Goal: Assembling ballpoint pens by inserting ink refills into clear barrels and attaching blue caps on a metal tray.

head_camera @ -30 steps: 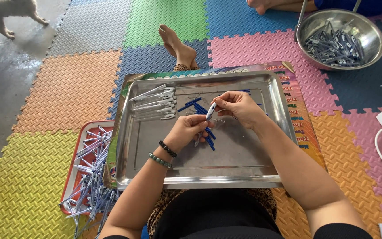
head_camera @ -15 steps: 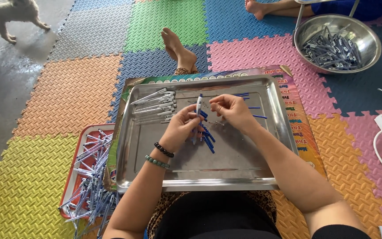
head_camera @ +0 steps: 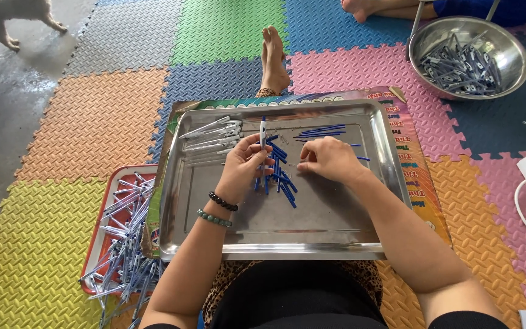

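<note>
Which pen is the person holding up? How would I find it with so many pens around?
Find the big shiny metal tray on the colourful floor mats. Over its middle, the left hand pinches one pen. It is the only pen standing upright, with a clear barrel and blue tip; the other clear pens lie flat at the tray's top left.

A floor of interlocking coloured foam mats (head_camera: 92,122) carries a steel tray (head_camera: 312,228) on printed cardboard (head_camera: 424,183), a red tray (head_camera: 101,240) left, a steel bowl (head_camera: 506,76) far right.
</note>
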